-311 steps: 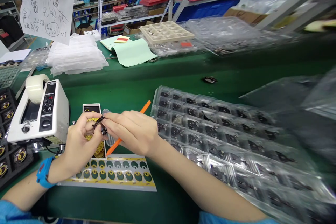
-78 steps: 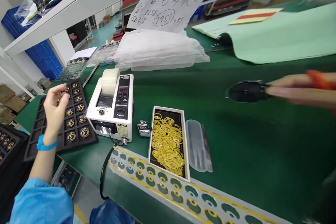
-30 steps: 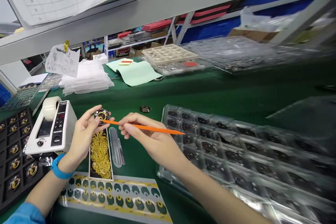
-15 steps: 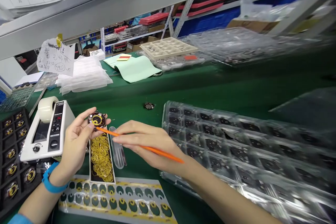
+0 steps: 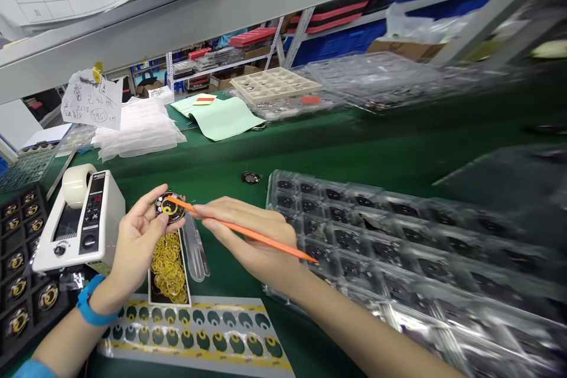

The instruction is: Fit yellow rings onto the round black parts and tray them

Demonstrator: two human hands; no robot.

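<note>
With the round disc (image 5: 169, 210) as the clock's centre, the left hand (image 5: 137, 237) reaches in from 8 o'clock. Its thumb presses the disc's lower front and its fingers lie behind, clamped on it, so the disc is tilted up with its yellow-and-black face showing. The right hand (image 5: 257, 242), at 4 o'clock, has its thumb and fingers together, pinching an orange stick (image 5: 270, 241). The stick's tip lies over the top part of the disc's face; whether it touches, I cannot tell.

Below the disc, at 6 o'clock, a narrow box (image 5: 169, 305) holds yellow rings (image 5: 168, 274), with a sticker sheet (image 5: 199, 365) farther down. A slim clear case (image 5: 193, 251) lies at 5 o'clock, beside the box. At 9 o'clock stands a tape machine (image 5: 100, 221); at 8 o'clock, a black tray (image 5: 32, 307) of similar discs. A clear tray (image 5: 270, 188) of dark parts spreads from 3 to 4 o'clock.
</note>
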